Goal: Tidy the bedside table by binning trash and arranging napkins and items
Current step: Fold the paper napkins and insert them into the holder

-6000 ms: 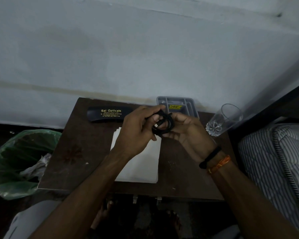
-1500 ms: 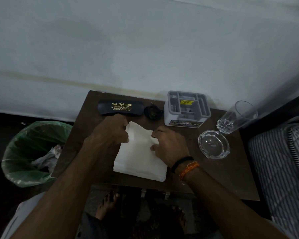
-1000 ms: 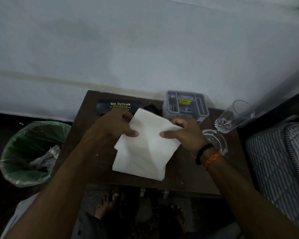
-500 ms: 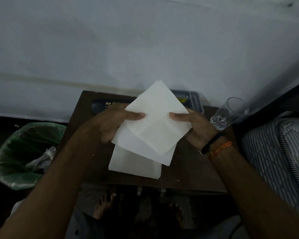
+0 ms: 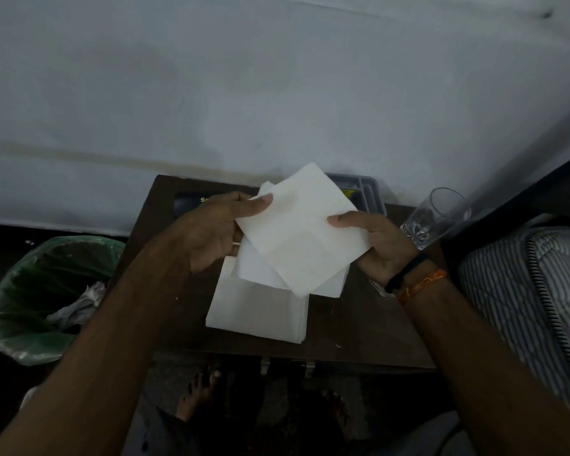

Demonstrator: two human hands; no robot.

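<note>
Both hands pinch white napkins above bedside table.
Left hand and right hand grip opposite edges of lifted napkins; napkin stack lies below on table. Black case behind left fingers, lettering mostly hidden. Glass right, bin left.

Both forearms bare, no sleeves visible. Right wrist carries a plain black band and, just beside it, an orange braided thread bracelet. Feet bare.
</note>
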